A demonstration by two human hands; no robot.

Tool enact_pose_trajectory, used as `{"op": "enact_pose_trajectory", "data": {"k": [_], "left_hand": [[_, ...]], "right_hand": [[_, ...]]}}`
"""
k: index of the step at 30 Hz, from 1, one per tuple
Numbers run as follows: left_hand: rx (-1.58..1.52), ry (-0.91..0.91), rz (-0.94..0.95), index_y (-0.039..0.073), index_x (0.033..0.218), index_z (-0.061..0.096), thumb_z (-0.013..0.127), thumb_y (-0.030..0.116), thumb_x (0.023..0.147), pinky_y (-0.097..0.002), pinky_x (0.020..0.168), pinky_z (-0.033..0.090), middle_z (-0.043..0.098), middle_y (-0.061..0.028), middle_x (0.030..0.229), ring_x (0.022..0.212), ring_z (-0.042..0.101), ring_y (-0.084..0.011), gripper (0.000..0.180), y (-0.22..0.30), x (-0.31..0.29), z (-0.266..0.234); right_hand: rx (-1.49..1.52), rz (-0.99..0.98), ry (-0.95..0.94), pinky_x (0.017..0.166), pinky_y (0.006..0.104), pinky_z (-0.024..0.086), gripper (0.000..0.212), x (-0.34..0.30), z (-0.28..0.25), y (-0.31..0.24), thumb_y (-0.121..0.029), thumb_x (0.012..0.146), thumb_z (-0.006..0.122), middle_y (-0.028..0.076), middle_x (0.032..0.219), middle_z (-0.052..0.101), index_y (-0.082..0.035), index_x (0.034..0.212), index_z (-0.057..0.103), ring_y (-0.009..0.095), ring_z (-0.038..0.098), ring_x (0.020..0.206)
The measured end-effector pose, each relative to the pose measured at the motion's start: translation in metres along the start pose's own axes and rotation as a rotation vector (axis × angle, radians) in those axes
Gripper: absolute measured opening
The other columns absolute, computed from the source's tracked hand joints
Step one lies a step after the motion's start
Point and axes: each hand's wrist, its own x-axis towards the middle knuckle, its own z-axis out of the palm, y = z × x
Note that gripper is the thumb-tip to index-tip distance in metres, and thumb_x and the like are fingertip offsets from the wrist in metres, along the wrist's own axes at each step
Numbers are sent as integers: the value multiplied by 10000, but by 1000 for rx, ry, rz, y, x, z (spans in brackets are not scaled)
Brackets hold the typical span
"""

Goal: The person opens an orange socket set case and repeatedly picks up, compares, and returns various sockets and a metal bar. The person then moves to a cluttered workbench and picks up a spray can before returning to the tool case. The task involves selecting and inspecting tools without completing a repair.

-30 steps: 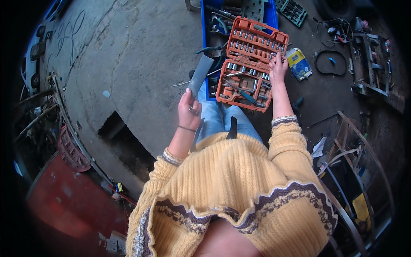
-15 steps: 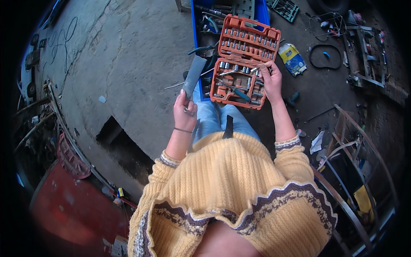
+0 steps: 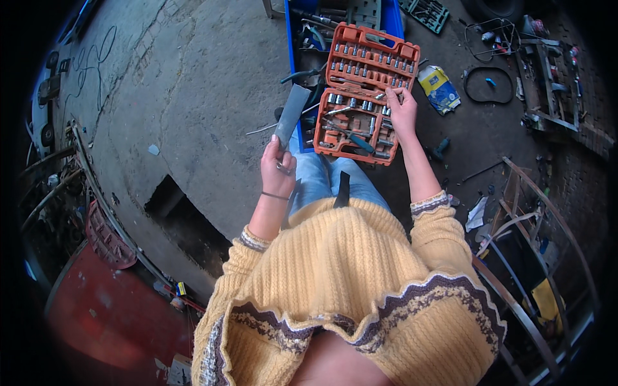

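Observation:
My left hand [image 3: 278, 168] is closed around the lower end of a flat grey metal strip [image 3: 293, 108], which points up and away from me. A dark, ring-like piece shows by its fingers; I cannot make out what it is. At the right side of an opened orange socket set case [image 3: 353, 156], my right hand [image 3: 402, 114] is pinched on what looks like a small silver socket [image 3: 380, 96], near the hinge. Rows of sockets fill the lid. A teal-handled screwdriver [image 3: 360, 143] lies across the lower half.
The case rests on a blue toolbox [image 3: 293, 38] holding pliers [image 3: 302, 76] and other tools. Right of it lie a yellow-blue packet [image 3: 440, 89], a black belt loop [image 3: 489, 85] and a green tool case [image 3: 426, 14]. A rectangular pit [image 3: 187, 222] opens in the floor at left.
My right hand has moved slightly up and left, toward the case's hinge, with its fingertips higher. The left hand and the metal strip stay nearly still.

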Motion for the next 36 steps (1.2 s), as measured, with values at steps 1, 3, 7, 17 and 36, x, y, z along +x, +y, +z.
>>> {"op": "enact_pose_trajectory", "data": {"k": [1,3,7,17,36], "left_hand": [[5,5,2,135,757,463,555,248,938,-233,398,230,330,50,551,407,282,-70,232,-1,0,1],[11,3,-2,135,728,452,568,251,932,-238,400,239,338,45,548,406,294,-79,261,-1,1,1],[13,0,-16,137,675,427,595,257,918,-249,408,260,351,36,539,404,318,-99,319,1,0,1],[5,17,-7,134,685,426,588,251,923,-249,408,258,345,35,539,406,317,-96,311,6,1,4],[-14,9,54,133,809,491,551,247,940,-241,423,264,357,36,579,432,322,-89,184,12,-2,-4]], "right_hand": [[-67,13,35,524,223,379,249,11,3,9,-220,887,649,-21,595,508,-34,758,545,43,454,552],[-180,10,78,544,258,410,256,34,11,24,-237,874,657,13,607,547,-28,765,557,86,506,560],[-386,-19,53,612,341,460,266,68,26,38,-289,850,660,90,694,619,-45,787,576,213,609,658],[-665,34,27,648,406,466,311,64,33,34,-328,834,665,107,760,626,-67,880,504,302,624,741],[-428,-53,216,678,362,482,211,55,46,62,-266,956,505,106,777,612,-69,972,429,251,617,720]]}}
